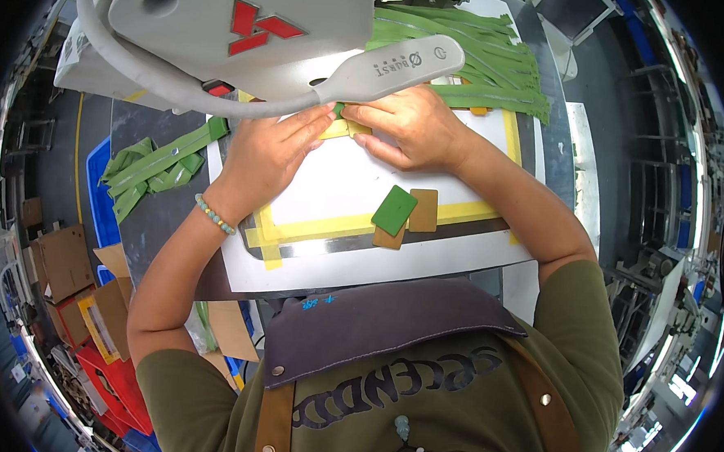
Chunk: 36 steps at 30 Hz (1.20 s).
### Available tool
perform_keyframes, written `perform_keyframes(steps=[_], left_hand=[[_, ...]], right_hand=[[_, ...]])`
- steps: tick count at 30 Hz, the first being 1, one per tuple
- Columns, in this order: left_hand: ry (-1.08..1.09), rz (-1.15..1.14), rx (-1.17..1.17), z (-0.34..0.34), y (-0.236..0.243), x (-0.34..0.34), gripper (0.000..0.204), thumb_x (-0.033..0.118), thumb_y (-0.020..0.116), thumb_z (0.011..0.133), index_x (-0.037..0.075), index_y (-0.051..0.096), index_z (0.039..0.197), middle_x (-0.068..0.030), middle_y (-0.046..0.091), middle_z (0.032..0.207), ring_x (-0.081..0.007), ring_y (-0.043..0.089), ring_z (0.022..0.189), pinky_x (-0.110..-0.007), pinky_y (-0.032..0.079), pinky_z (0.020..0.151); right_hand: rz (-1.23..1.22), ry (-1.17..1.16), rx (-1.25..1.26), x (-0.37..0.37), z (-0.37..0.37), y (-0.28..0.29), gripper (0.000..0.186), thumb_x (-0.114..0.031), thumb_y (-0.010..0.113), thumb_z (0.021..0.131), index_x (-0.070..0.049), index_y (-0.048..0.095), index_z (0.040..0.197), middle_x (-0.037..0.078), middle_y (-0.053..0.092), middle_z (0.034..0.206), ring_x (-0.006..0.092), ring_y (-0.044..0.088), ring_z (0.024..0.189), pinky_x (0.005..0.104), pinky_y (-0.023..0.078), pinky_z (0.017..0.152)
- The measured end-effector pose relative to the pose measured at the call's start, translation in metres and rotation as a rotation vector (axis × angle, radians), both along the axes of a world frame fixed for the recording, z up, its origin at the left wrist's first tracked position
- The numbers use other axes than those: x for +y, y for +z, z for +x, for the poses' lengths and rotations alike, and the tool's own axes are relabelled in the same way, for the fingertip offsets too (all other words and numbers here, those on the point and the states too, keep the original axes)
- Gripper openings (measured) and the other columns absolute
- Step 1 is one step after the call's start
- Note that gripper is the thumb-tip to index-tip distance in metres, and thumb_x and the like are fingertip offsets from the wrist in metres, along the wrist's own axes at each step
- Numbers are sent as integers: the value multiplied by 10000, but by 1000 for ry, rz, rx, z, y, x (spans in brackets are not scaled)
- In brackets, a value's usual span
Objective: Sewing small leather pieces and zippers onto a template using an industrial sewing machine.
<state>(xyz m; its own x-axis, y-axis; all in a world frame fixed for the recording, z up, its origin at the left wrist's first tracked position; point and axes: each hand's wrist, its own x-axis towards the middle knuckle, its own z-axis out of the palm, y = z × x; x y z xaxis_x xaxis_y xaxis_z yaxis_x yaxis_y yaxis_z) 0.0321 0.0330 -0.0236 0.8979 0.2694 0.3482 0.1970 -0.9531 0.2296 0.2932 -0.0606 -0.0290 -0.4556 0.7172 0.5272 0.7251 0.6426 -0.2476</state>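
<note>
Dark table (157, 236), grey machine (249, 40) overhead.
Left hand (263, 151), right hand (416, 129) at yellow piece (336, 130); each grip: cannot tell.

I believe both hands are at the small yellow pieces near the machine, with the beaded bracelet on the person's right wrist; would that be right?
Not quite: the head view shows the beaded bracelet on the left wrist. The left hand and right hand are indeed at the small yellow pieces near the machine.
</note>
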Motion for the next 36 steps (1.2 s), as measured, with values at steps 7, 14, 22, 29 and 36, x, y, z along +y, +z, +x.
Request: perform_keyframes(steps=[7,14,22,29,36], left_hand=[[1,157,-16,-2,-3,-3,367,110,748,947,48,744,1309,-46,731,1393,-274,626,1296,-455,477,1077],[-59,120,-26,-5,-9,0,373,62,747,929,-7,713,1294,-109,714,1398,-324,660,1317,-470,537,1129],[-82,141,48,-2,9,2,311,66,663,942,18,707,1246,-110,709,1408,-303,686,1272,-427,546,1084],[-116,225,99,2,13,3,309,64,650,937,27,706,1239,-98,720,1387,-323,678,1295,-444,539,1090],[-134,219,131,2,14,5,326,72,653,928,26,700,1247,-98,705,1413,-304,672,1295,-432,539,1079]], right_hand=[[61,0,-60,-1,-8,4,331,-224,781,857,-38,737,1128,82,732,1190,272,655,1181,408,518,1042],[84,5,-49,1,-11,1,334,-247,771,876,-27,728,1123,81,694,1091,277,653,1077,412,510,1010],[36,-8,-19,1,5,-1,277,-136,759,832,-63,759,1100,47,737,1114,253,679,1061,400,570,929],[34,-28,-75,0,18,10,260,-55,757,797,-53,811,1051,64,774,1138,259,725,1023,396,600,889],[15,-18,-90,-2,18,15,282,-59,753,792,-39,812,1067,88,789,1138,271,732,1045,404,595,913]])
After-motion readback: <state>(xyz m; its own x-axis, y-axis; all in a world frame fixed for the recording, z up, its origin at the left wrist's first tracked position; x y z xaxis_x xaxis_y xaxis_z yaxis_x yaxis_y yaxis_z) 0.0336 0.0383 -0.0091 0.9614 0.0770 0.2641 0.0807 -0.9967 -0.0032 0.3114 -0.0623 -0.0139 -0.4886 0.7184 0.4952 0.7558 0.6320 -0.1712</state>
